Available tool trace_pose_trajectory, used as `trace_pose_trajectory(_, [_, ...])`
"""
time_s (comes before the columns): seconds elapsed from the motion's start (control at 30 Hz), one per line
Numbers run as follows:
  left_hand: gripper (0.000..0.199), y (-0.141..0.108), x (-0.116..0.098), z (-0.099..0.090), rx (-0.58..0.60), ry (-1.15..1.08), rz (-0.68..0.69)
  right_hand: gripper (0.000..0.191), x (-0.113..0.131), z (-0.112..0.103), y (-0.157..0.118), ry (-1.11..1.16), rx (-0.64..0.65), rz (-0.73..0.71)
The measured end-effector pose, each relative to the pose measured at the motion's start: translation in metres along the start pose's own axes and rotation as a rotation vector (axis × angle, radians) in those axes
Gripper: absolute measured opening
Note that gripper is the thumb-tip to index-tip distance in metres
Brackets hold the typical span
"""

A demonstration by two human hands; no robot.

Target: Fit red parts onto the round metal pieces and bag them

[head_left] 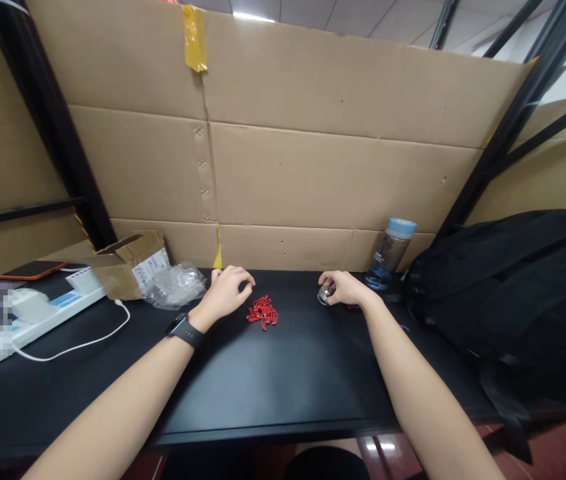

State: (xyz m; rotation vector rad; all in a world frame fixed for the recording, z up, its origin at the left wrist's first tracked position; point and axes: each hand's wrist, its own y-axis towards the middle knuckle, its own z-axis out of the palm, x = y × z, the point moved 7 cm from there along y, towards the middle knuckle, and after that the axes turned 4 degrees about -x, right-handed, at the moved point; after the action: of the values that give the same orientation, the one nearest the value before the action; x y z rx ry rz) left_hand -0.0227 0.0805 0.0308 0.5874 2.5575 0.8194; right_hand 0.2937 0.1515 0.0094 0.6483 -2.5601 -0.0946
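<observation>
Small, glossy red beaded pieces [263, 313] lie heaped at 12 o'clock. At 1 o'clock, the right hand [347, 288] pinches a small, round, clear container [323, 295]. The left hand [227, 292], at 11, curls half-open beside the heap, with no held object visible. A blue-lidded clear bottle [385, 257] and bulky black fabric backpack [513, 287] crowd 1 to 3; crumpled clear plastic [175, 285] sits at 10.
</observation>
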Motion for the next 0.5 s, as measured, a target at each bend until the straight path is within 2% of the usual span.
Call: trace_pose_trajectory(0.5, [0.019, -0.0006, -0.0012, 0.0015, 0.012, -0.007, -0.001, 0.048, 0.0015, -0.0041, -0.0015, 0.038, 0.048, 0.028])
